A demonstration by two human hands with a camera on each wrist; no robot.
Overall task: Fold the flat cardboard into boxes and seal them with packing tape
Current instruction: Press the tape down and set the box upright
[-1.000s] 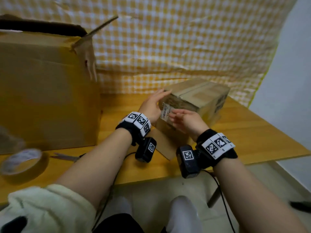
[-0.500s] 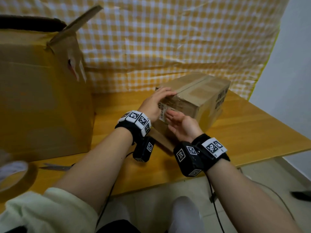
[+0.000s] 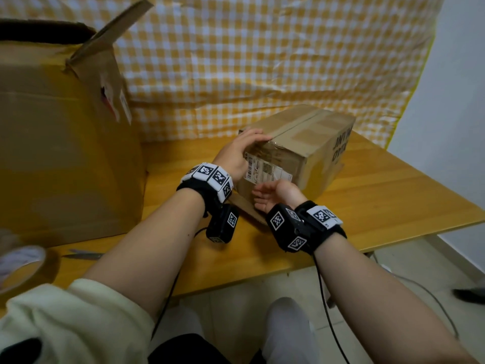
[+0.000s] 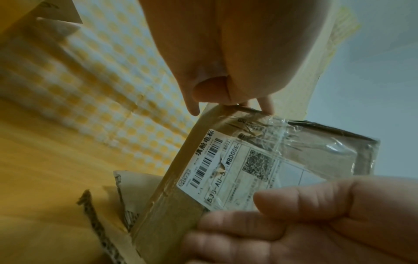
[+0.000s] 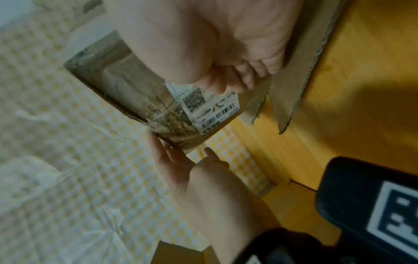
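Note:
A small cardboard box [image 3: 301, 137] with a white shipping label [image 3: 265, 173] stands on the wooden table [image 3: 393, 200]. Wrinkled clear tape [image 4: 305, 139] runs over its top near edge. My left hand [image 3: 244, 148] lies over that edge at the left corner, fingers flat on the top, thumb off the left side. My right hand [image 3: 273, 195] is turned palm up low on the near face, and its loosely bent fingers [image 5: 239, 84] touch the cardboard beside the label. A loose flap [image 5: 294, 89] lies on the table under that hand.
A large open cardboard box [image 3: 60, 153] fills the left of the table. A roll of packing tape [image 3: 23, 266] sits at the near left edge, with scissors [image 3: 84, 256] beside it. A yellow checked cloth [image 3: 262, 61] hangs behind. The table's edge runs close on the right.
My right hand has slid down the near face and turned palm up. My left hand has shifted from the box's side onto its top near edge.

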